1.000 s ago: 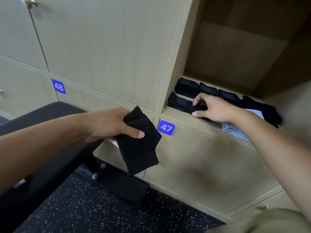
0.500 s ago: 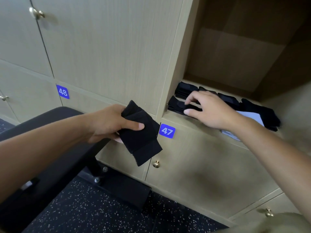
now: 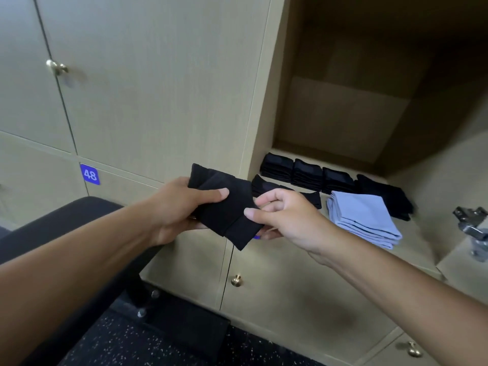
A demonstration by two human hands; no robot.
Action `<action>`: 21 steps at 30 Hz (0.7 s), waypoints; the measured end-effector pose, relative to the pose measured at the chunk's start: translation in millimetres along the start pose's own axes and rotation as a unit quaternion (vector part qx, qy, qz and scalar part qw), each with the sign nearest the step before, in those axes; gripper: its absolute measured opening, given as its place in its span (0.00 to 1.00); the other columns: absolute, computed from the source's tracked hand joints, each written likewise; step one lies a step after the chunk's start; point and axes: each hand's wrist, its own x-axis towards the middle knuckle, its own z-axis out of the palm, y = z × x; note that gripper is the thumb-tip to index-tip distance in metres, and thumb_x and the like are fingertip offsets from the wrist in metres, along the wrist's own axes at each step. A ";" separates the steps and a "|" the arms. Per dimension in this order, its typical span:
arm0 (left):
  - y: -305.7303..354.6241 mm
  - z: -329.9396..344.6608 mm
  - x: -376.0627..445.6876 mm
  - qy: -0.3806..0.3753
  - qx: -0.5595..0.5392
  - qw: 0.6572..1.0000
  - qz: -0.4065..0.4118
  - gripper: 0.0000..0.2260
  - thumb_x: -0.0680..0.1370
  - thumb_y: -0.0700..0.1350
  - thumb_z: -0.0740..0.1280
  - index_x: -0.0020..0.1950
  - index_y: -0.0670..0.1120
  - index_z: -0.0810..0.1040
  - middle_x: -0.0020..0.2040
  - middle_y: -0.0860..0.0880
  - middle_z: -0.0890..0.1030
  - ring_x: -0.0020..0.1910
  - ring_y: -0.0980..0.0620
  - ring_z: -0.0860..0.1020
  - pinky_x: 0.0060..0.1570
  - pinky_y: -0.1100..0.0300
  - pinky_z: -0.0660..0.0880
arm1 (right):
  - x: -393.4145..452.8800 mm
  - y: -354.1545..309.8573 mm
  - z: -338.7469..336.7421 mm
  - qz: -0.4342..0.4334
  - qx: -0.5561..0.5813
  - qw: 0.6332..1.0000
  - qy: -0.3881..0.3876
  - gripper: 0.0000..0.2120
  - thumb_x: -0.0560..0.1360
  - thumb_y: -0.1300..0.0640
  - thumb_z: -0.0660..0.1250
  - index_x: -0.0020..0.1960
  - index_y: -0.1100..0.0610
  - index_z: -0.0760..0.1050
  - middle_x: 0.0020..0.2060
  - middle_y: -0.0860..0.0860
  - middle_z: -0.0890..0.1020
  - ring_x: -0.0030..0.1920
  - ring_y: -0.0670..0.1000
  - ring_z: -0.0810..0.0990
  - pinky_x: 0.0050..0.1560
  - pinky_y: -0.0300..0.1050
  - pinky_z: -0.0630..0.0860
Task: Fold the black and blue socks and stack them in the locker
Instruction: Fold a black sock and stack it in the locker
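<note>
From the head view, both forearms reach forward and meet in front of the closed locker fronts, just left of the open locker [image 3: 343, 122]. The left hand [image 3: 179, 210] comes in from the lower left with its thumb laid flat across the top of a folded black sock [image 3: 227, 210] and its fingers curled beneath, so it grips the sock's left half. The right hand [image 3: 285, 217] comes in from the lower right and pinches the sock's right edge, thumb on top and fingers curled under and behind. The sock is held in the air between the two hands, tilted down toward the right, its lower corner hanging past both hands.

Inside the locker, on its floor, three stacks of folded black socks [image 3: 306, 171] stand side by side along the back, with a flatter black pile [image 3: 287, 192] in front of them close to the left wall and the front edge. A stack of folded blue socks [image 3: 364, 217] sits near the front edge, to the right of that pile, and more black socks [image 3: 388, 196] lie behind and right of the blue ones. Bare floor shows right of the blue stack, toward a metal hinge [image 3: 472, 228] on the right wall. The space above the stacks is open up to the top of the frame.

A dark padded bench [image 3: 52, 223] runs under the left forearm, and a blue label reading 48 [image 3: 90, 174] marks a closed door at left
</note>
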 end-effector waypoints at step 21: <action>4.5 38.4 3.7 0.041 -0.121 0.989 -0.070 0.15 0.81 0.55 0.68 0.57 0.44 0.81 0.54 0.42 0.86 0.48 0.44 0.87 0.39 0.54 0.84 | -10.3 12.8 -48.3 -0.224 -0.120 0.930 0.267 0.07 0.72 0.55 0.78 0.39 0.54 0.81 0.32 0.49 0.80 0.34 0.48 0.81 0.36 0.34 0.73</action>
